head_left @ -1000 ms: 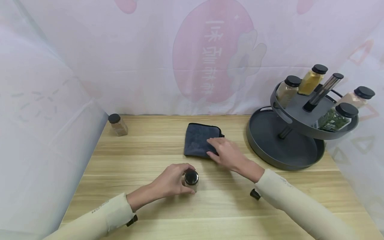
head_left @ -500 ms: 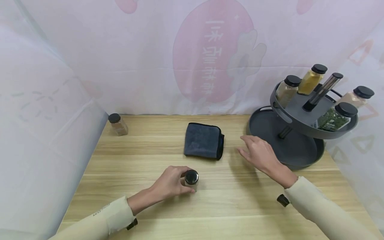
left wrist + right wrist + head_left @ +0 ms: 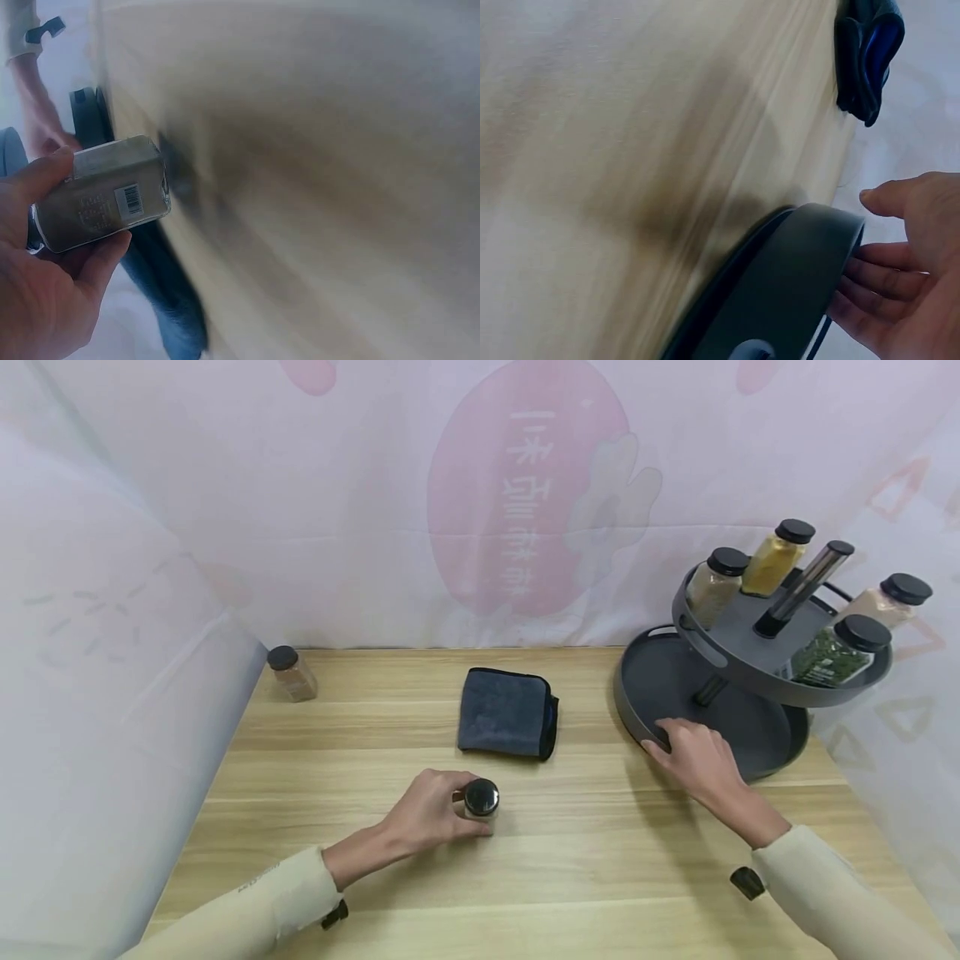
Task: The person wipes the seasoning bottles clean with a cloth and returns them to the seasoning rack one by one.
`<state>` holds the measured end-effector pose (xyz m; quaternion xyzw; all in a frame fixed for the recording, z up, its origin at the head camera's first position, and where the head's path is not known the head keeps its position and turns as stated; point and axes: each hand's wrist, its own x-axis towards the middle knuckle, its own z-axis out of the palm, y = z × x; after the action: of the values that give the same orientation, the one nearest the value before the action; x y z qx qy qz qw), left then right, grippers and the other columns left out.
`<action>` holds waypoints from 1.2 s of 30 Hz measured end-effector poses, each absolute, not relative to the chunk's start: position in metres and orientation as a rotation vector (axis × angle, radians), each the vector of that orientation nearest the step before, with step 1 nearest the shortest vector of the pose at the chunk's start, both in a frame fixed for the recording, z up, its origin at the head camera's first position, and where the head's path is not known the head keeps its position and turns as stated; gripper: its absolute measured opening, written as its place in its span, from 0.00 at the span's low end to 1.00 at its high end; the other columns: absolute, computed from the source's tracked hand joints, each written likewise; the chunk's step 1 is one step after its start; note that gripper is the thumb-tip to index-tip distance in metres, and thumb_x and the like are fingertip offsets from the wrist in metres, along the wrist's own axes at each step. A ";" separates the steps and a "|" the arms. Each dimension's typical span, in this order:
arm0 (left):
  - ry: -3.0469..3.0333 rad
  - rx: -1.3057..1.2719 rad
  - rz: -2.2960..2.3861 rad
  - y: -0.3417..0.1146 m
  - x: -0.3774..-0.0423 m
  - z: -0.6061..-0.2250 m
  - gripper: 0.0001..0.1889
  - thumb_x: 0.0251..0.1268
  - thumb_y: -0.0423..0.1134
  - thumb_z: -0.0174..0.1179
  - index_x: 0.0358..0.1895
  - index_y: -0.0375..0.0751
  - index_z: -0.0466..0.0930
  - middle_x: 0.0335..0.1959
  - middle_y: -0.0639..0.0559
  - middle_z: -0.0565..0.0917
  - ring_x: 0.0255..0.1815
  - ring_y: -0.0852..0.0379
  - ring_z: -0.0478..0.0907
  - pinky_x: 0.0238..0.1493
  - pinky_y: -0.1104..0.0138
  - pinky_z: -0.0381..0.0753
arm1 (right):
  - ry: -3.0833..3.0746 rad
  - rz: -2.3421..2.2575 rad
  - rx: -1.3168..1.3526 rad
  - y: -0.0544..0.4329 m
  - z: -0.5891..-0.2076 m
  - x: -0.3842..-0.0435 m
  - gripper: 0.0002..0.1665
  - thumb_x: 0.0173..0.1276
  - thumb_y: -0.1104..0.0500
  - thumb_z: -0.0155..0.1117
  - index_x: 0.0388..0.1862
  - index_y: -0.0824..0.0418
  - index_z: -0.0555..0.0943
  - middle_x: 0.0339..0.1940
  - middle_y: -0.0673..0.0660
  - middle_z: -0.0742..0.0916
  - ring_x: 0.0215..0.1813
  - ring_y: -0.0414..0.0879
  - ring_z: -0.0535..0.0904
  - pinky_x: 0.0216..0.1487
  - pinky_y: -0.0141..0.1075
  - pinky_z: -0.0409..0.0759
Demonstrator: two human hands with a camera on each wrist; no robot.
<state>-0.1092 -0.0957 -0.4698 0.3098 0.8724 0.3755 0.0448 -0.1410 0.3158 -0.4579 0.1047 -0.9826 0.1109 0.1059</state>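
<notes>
My left hand (image 3: 429, 812) grips a spice jar (image 3: 482, 798) with a black lid, thumb and fingers on opposite sides. In the left wrist view the jar (image 3: 94, 202) is clear-walled with brownish contents and a barcode label, its base close over the wooden table. My right hand (image 3: 701, 762) is at the front left rim of the lower tray (image 3: 757, 739) of a dark grey two-tier rack. In the right wrist view its fingers (image 3: 885, 281) reach over the tray wall (image 3: 787, 277) to the inner side, while the thumb stands apart from the rim.
A folded dark grey cloth (image 3: 502, 712) lies mid-table. Another spice jar (image 3: 294, 677) stands at the back left corner. The rack's upper tray (image 3: 738, 639) bears several jars, including a yellow one (image 3: 772, 564) and one with green flakes (image 3: 828, 656). Printed fabric walls (image 3: 337, 527) enclose the table.
My right hand has moved right from the cloth to the rim of the lower tray. My left hand keeps the jar, which has shifted slightly up in the head view.
</notes>
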 end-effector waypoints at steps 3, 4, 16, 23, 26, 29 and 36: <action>2.661 0.951 1.164 -0.090 -0.117 -0.462 0.22 0.47 0.38 0.86 0.47 0.42 0.89 0.42 0.52 0.92 0.46 0.53 0.91 0.51 0.61 0.89 | -2.927 0.363 0.302 0.321 -0.461 -0.138 0.17 0.72 0.59 0.73 0.51 0.71 0.88 0.44 0.69 0.91 0.33 0.64 0.88 0.29 0.55 0.85; 2.662 0.950 1.166 -0.087 -0.120 -0.458 0.22 0.47 0.39 0.86 0.47 0.42 0.89 0.41 0.52 0.92 0.46 0.53 0.91 0.51 0.61 0.89 | -2.936 0.379 0.300 0.322 -0.461 -0.137 0.15 0.72 0.61 0.72 0.51 0.70 0.88 0.43 0.69 0.91 0.32 0.62 0.88 0.28 0.54 0.85; 2.717 1.063 1.046 -0.047 -0.177 -0.412 0.22 0.52 0.48 0.84 0.42 0.40 0.84 0.27 0.57 0.83 0.25 0.64 0.74 0.29 0.72 0.72 | -2.941 0.414 0.346 0.333 -0.464 -0.128 0.08 0.72 0.68 0.68 0.47 0.71 0.89 0.40 0.68 0.92 0.33 0.60 0.88 0.31 0.55 0.85; 2.632 1.178 0.986 -0.012 -0.210 -0.393 0.23 0.59 0.47 0.81 0.51 0.40 0.84 0.36 0.54 0.86 0.32 0.62 0.79 0.36 0.70 0.75 | -2.966 0.397 0.351 0.344 -0.466 -0.118 0.08 0.70 0.70 0.69 0.47 0.71 0.88 0.41 0.68 0.92 0.36 0.62 0.89 0.33 0.56 0.86; 2.547 1.191 0.977 0.003 -0.224 -0.387 0.23 0.62 0.45 0.79 0.55 0.39 0.83 0.41 0.53 0.88 0.35 0.61 0.80 0.39 0.69 0.77 | -2.942 0.384 0.376 0.348 -0.466 -0.114 0.08 0.69 0.71 0.70 0.45 0.71 0.88 0.40 0.67 0.92 0.36 0.62 0.89 0.33 0.57 0.85; 2.466 1.223 0.966 0.020 -0.239 -0.383 0.22 0.63 0.44 0.78 0.55 0.41 0.83 0.43 0.53 0.88 0.37 0.61 0.80 0.41 0.69 0.76 | -2.914 0.377 0.407 0.351 -0.466 -0.111 0.07 0.68 0.72 0.70 0.44 0.70 0.88 0.39 0.67 0.92 0.36 0.62 0.89 0.33 0.57 0.85; 2.283 1.323 0.984 0.059 -0.268 -0.377 0.23 0.64 0.38 0.77 0.60 0.38 0.82 0.50 0.49 0.88 0.47 0.58 0.83 0.49 0.72 0.77 | -2.907 0.384 0.432 0.357 -0.466 -0.108 0.08 0.67 0.73 0.71 0.44 0.69 0.88 0.39 0.66 0.92 0.36 0.61 0.89 0.33 0.56 0.85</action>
<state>-0.2682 0.0593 -0.3772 0.4635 0.8000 0.3448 0.1618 -0.1076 0.3565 -0.4662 0.1451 -0.9769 0.1289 0.0890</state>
